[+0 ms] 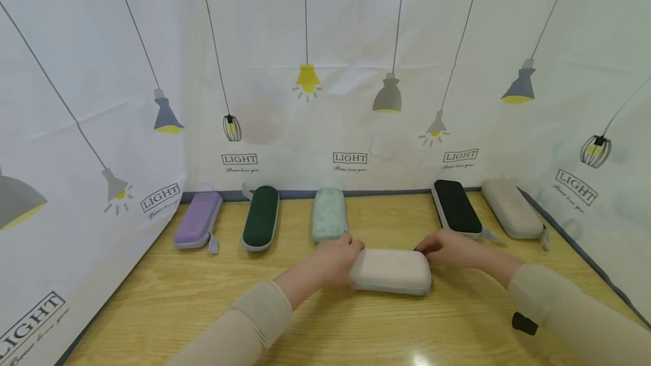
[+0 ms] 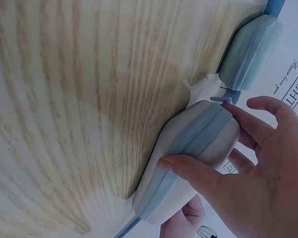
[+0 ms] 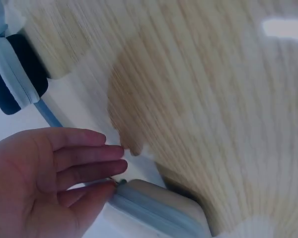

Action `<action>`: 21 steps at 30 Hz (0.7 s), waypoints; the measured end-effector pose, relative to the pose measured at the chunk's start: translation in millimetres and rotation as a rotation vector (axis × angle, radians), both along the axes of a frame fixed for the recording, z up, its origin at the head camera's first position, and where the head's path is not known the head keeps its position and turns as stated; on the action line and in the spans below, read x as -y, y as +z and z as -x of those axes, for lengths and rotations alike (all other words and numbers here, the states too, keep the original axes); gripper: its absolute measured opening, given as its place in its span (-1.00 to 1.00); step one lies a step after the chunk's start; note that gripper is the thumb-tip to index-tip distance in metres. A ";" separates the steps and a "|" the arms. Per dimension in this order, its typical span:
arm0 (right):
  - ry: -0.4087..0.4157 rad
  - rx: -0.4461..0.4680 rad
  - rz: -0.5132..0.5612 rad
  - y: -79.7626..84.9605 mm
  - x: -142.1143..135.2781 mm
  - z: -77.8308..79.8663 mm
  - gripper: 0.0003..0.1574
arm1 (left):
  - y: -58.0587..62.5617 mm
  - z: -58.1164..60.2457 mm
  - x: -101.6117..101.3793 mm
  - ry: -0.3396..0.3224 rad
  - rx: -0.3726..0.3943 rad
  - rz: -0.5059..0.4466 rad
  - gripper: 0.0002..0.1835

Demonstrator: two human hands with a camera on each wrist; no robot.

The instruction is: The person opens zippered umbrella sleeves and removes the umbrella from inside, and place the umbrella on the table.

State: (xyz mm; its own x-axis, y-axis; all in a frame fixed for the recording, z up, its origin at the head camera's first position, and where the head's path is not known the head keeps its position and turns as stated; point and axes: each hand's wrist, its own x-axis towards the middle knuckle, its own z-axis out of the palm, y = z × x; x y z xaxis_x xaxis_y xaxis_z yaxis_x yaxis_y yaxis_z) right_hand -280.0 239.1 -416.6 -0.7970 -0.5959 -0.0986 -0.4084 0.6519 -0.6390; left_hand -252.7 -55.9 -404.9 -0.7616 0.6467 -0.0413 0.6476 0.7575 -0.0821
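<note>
A cream zippered case [image 1: 391, 271] lies crosswise on the wooden table, its grey-blue zipper band [image 2: 196, 131] facing the near side. My left hand [image 1: 338, 258] grips its left end; in the left wrist view the thumb lies across the zipper band and the fingers reach round the far side. My right hand [image 1: 450, 247] is at the case's far right corner. There its thumb and index finger pinch the zipper pull [image 3: 121, 182], mostly hidden by the fingertips, while the other fingers extend loosely. The case looks zipped along the visible side.
Along the back lie a purple case [image 1: 197, 219], a dark green case [image 1: 261, 217], a mint case [image 1: 328, 215], a black case [image 1: 456, 206] and a beige case [image 1: 512, 209]. A small black object [image 1: 524, 323] lies by the right sleeve. A lamp-printed cloth [image 1: 346, 117] encloses the table.
</note>
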 end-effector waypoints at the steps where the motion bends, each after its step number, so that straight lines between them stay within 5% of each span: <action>1: 0.021 0.008 0.008 -1.4 0.0 1.8 -0.75 | -0.3 0.2 1.1 -0.003 -0.014 0.005 -0.08; 9: 0.044 0.048 0.023 -3.2 5.6 5.7 -0.74 | 0.6 0.1 7.7 -0.010 -0.036 0.008 -0.09; 21: 0.071 -0.039 -0.073 -5.7 11.2 2.1 -0.85 | 1.3 2.3 7.6 0.017 0.008 0.020 -0.06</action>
